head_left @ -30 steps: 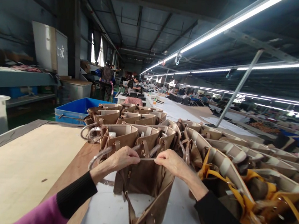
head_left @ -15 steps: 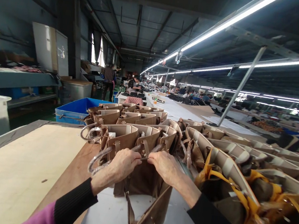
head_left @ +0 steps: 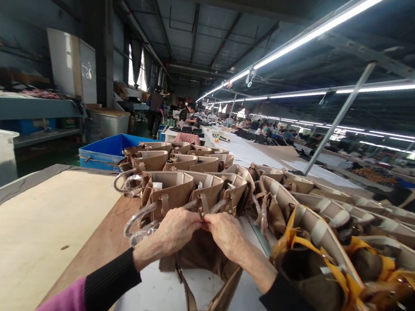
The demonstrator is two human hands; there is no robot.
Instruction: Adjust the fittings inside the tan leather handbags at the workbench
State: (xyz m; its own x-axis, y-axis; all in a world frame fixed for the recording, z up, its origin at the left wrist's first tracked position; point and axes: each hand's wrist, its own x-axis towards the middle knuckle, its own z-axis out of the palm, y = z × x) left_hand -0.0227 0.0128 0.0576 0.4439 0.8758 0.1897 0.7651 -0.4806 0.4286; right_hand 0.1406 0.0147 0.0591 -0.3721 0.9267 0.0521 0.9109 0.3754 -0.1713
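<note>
Just below the centre of the frame, the left hand and the right hand meet fingertip to fingertip, each pinched closed on the top rim of a brown handbag. The bag stands on a white sheet directly beneath the hands. Its body shows between and under the wrists, and a loose brown flap hangs toward the bottom edge. A clear-wrapped handle curls out just left of the left hand. Right behind the knuckles stand rows of tan handbags, crowding the far side. On the right of the frame lie bags with yellow straps, close to the right forearm. A plywood board fills the lower left, and a blue bin sits beyond it. Distant workers stand at upper centre.
</note>
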